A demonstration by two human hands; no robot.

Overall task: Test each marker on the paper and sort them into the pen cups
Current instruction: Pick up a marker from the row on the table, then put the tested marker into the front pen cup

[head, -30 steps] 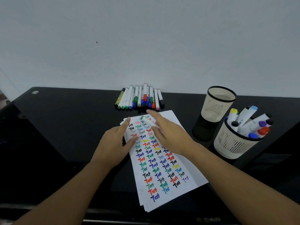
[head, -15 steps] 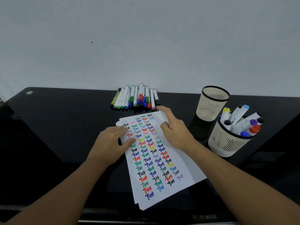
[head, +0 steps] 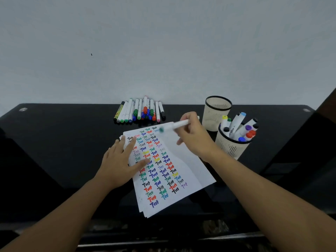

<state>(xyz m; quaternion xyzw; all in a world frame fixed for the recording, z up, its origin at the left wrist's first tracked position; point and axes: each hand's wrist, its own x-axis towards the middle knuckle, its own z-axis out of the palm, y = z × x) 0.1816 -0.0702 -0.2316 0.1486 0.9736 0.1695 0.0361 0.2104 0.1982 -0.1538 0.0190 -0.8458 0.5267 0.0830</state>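
Nearby, the near cup [head: 231, 146] holds markers; right hand [head: 195, 137] grips a teal marker [head: 172, 126], left hand [head: 121, 161] flat.

The table [head: 54, 151] is glossy black. The wall [head: 163, 42] filling the upper frame is plain pale grey-white. The paper [head: 183, 160] at centre is white, patterned with columns of the handwritten word "Test" in black, red, blue, green, teal, yellow and purple. The marker [head: 173, 126] above the paper's top edge is white with a teal end. The row of markers [head: 141, 112] at upper centre has white barrels with green, blue, red, pink and black caps; the leftmost is yellow and black. Both pen cups, the far cup [head: 216, 111] and the near cup [head: 231, 146] at right, are cream with black rims and slotted sides. The near cup's markers show yellow, light blue, purple, red, blue and black caps.
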